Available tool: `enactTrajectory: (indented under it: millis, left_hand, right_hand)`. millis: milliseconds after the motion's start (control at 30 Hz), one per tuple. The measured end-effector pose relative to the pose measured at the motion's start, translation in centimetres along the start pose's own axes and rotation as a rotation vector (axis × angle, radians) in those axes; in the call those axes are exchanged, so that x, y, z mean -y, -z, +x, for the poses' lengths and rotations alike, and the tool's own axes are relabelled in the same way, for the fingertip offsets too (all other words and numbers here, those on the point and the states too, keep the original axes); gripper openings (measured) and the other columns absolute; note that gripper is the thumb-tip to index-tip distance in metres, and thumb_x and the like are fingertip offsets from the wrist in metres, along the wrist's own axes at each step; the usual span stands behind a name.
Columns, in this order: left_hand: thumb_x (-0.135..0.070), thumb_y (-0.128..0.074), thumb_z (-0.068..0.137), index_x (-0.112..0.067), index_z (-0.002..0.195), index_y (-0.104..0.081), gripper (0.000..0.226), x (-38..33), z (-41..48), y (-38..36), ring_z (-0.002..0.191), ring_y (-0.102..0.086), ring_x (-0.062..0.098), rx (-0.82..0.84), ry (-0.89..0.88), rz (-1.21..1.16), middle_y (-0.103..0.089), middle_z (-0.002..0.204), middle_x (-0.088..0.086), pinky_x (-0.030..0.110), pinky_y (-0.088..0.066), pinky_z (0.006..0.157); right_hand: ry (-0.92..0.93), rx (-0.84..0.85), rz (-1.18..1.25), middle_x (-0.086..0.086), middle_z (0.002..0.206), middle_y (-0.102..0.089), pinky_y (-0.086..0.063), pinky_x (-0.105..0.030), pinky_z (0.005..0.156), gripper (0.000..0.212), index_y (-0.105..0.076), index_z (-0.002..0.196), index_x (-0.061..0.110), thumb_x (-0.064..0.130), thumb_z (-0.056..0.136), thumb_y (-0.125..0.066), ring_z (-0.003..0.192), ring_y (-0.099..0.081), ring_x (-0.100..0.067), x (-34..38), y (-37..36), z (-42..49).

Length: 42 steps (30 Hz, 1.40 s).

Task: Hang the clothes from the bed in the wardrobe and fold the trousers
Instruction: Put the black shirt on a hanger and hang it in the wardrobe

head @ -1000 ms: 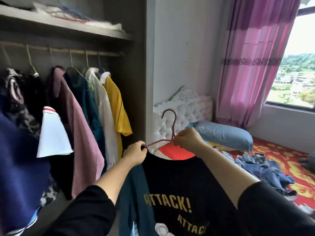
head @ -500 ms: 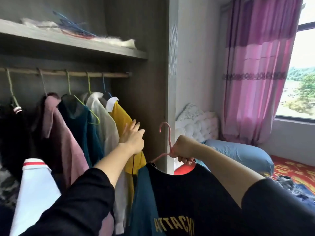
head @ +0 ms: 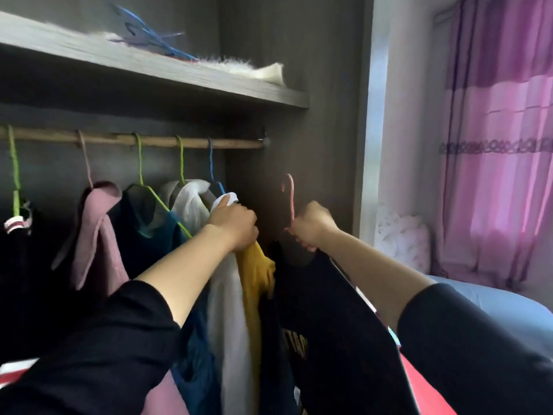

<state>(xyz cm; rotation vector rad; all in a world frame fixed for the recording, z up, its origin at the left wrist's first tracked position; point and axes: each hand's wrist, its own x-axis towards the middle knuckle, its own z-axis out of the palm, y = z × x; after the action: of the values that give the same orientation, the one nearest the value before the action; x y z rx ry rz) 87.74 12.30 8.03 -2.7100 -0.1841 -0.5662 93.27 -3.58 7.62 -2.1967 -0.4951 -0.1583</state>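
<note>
Left hand (head: 232,227) grips the yellow shirt (head: 257,271) to make room. Right hand (head: 314,226) grips the pink hanger (head: 290,196) with the black T-shirt (head: 329,310). Next, it needs hooking over the rail (head: 236,143).

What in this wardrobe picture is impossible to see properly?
Head view only:
Black T-shirt print: folded, only a few letters show.
Blue items on the shelf: motion-blurred.
Left hand: fingertips hidden by its knuckles, in the yellow shirt.
Pink hanger shoulders: inside the T-shirt, below the right hand.
</note>
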Motion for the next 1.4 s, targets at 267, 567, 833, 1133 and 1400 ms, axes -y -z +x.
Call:
enactTrajectory:
  millis: [267,567,833,1133,1400]
  left_hand:
    - [-0.037,-0.06,0.083,-0.018,0.136,-0.045,0.058,3.7,5.1,0.7,0.137,-0.022,0.03,-0.067,0.068,0.024,-0.033,0.145,0.01,0.051,-0.018,0.116]
    - [-0.065,-0.054,0.081,-0.01,0.151,0.009,0.109,7.8,10.8,2.0,0.144,0.019,0.038,-0.112,0.354,0.016,0.019,0.155,0.026,0.046,0.008,0.116]
    - [-0.062,-0.053,0.083,-0.006,0.15,0.011,0.109,10.0,11.1,0.6,0.144,0.012,0.041,-0.112,0.381,0.098,0.014,0.156,0.026,0.046,0.005,0.117]
    - [-0.058,-0.052,0.086,-0.008,0.151,0.011,0.103,9.9,10.6,0.6,0.145,0.013,0.038,-0.106,0.377,0.131,0.017,0.156,0.024,0.045,0.004,0.118]
    - [-0.049,-0.042,0.094,-0.014,0.153,-0.007,0.078,7.6,8.2,0.7,0.147,0.005,0.036,-0.135,0.366,-0.024,0.003,0.158,0.023,0.046,-0.001,0.118]
  right_hand:
    - [0.209,-0.119,0.037,-0.006,0.083,-0.063,-0.056,-0.036,0.073,0.012,-0.065,0.094,0.007,0.017,0.09,-0.062,0.082,-0.064,-0.023,5.6,-0.8,9.4]
    - [0.296,-0.18,0.103,-0.012,0.097,-0.07,-0.047,-0.03,0.072,0.015,-0.071,0.091,0.009,0.019,0.086,-0.059,0.095,-0.065,-0.031,9.6,-3.4,16.4]
    - [0.296,-0.075,0.073,-0.014,0.085,-0.067,-0.041,-0.026,0.064,0.017,-0.068,0.076,0.008,0.021,0.086,-0.063,0.086,-0.066,-0.03,8.2,-7.6,19.5]
    - [0.409,-0.006,-0.083,-0.011,0.08,-0.06,-0.039,-0.029,0.063,0.031,-0.064,0.076,0.012,0.033,0.095,-0.052,0.085,-0.063,-0.033,6.6,-7.4,19.0]
    - [0.596,-0.174,-0.352,-0.013,0.119,-0.053,-0.046,-0.037,0.081,0.031,-0.058,0.116,0.009,0.032,0.097,-0.049,0.11,-0.053,-0.032,5.5,-5.5,14.1]
